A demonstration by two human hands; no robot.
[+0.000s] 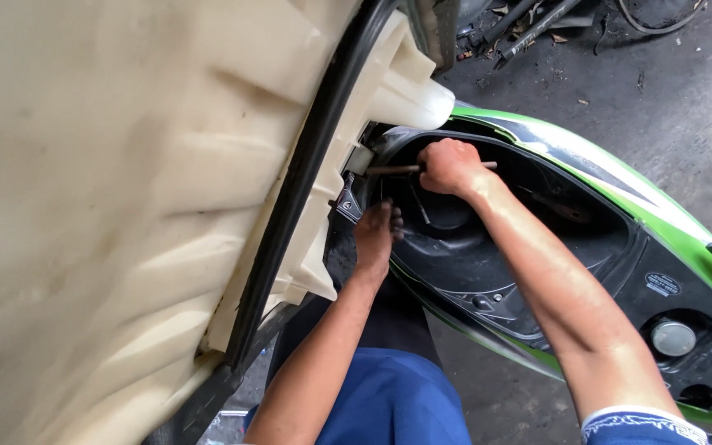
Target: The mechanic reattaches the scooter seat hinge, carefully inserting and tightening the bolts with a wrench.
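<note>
Two bare forearms reaching forward from blue-clad knees into the scooter's (611, 198) open underseat bay. Lifted seat (125, 206) tipped upright at left, cream underside facing the camera, likely propped so as to clear access to its hinge. Left hand (375, 235) pressed flat, fingers loosely together, against the black bracket (347, 202) at the hinge, seemingly steadying it; nothing clamped in it. Further in, right hand (449, 166) closed in a fist around a T-handle wrench (393, 170), shaft lying level and pointing toward the hinge fastener beneath the seat base. Black storage bucket (488, 247) below, fuel cap (673, 338) at right. Beyond, dark concrete floor (661, 107) with scattered metal rods (529, 25).
</note>
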